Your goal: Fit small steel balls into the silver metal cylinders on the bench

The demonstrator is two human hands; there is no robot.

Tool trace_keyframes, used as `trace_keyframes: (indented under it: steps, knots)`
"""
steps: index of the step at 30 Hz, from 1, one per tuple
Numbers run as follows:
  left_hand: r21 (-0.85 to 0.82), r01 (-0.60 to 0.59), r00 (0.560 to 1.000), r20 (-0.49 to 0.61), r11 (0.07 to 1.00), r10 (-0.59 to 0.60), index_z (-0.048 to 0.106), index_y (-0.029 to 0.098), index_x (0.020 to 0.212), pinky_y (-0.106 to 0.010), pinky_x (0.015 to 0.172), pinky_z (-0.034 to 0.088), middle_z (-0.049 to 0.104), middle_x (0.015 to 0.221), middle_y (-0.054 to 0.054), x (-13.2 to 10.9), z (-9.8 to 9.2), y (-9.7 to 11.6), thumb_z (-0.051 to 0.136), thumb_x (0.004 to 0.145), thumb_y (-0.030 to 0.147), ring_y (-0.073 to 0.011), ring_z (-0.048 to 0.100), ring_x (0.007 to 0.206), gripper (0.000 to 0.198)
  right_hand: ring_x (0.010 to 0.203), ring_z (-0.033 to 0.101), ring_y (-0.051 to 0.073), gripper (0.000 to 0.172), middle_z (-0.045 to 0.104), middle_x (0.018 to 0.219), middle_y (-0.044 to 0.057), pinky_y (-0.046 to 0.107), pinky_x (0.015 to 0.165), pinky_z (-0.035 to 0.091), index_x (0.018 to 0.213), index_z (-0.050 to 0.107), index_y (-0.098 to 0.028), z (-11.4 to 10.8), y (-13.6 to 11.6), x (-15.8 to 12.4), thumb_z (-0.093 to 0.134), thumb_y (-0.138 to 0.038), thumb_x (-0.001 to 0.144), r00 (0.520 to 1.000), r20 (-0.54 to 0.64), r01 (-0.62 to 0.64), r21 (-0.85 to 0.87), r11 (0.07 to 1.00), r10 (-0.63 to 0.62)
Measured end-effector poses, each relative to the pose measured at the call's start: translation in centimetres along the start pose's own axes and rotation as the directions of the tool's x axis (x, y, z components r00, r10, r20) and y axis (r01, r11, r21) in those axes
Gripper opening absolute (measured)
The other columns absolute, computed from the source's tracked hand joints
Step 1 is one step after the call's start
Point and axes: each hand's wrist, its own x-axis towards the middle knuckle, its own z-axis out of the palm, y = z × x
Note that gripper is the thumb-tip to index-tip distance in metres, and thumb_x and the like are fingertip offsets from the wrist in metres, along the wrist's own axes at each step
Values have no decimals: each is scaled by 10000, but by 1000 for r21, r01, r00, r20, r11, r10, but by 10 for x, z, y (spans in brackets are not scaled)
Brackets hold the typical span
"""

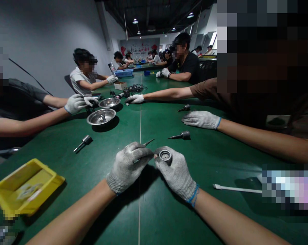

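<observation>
My left hand (pixel 129 165), in a grey-white knit glove, is closed around a thin pointed metal tool (pixel 149 142) whose tip sticks out past the fingers; the rest of it is hidden. The thumb and fingertips meet my right hand (pixel 174 172), gloved the same way. Between its fingers and thumb is a small round metal cup-like part (pixel 165 156), its ringed face turned up with small holes inside. On the table ahead lie two metal pieces with a thick round head and a thin shaft, one at the left (pixel 83 143) and one at the right (pixel 181 135).
A yellow bin (pixel 48 170) with small bagged items stands at left. Further off are two steel bowls (pixel 101 117), a third shafted piece (pixel 184 108) and black cables (pixel 135 89). A co-worker's gloved hand (pixel 202 119) rests at right, near a white cable (pixel 238 189).
</observation>
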Motion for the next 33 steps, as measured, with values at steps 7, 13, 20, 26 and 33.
trace_keyframes:
  steps: [7, 13, 20, 26, 33]
  knots:
    - [-88, 118, 991, -46, 989, -123, 776, 182, 949, -254, 763, 594, 760, 892, -51, 4, -3, 6, 698, 931, 157, -155, 728, 813, 84, 629, 673, 178, 91, 714, 698, 19, 262, 594, 537, 798, 628, -212, 0, -3, 0, 608, -270, 866, 999, 16, 39, 22, 999, -39]
    - [-199, 212, 976, 101, 957, -195, 802, 194, 908, -263, 736, 585, 771, 862, -37, 17, -14, 25, 705, 929, 190, -155, 721, 777, 99, 603, 639, 166, 37, 680, 680, 1, 255, 564, 493, 775, 588, -222, -2, -5, -2, 592, -189, 790, 990, 89, 109, 31, 994, -111]
    - [-174, 207, 952, 263, 963, -157, 811, 197, 917, -263, 709, 569, 772, 846, -42, 22, -15, 38, 677, 964, 225, -148, 702, 739, 145, 617, 645, 166, 45, 674, 686, -5, 264, 585, 478, 766, 588, -223, -3, -5, -5, 597, -180, 769, 974, 181, 137, -4, 991, -134]
    - [-191, 184, 943, 309, 964, -119, 807, 188, 877, -249, 689, 553, 761, 801, -30, 22, -15, 33, 691, 952, 196, -141, 692, 710, 139, 599, 622, 167, 63, 648, 661, -4, 271, 581, 461, 733, 569, -226, -3, -5, -6, 584, -171, 759, 967, 214, 149, -32, 988, -139]
    - [-122, 195, 916, 377, 973, -136, 804, 195, 908, -268, 722, 569, 771, 844, -35, 25, -19, 39, 667, 951, 194, -151, 696, 724, 143, 575, 607, 165, 102, 637, 643, -10, 269, 556, 433, 699, 530, -239, -2, -4, -7, 590, -171, 748, 960, 216, 191, -47, 980, -177]
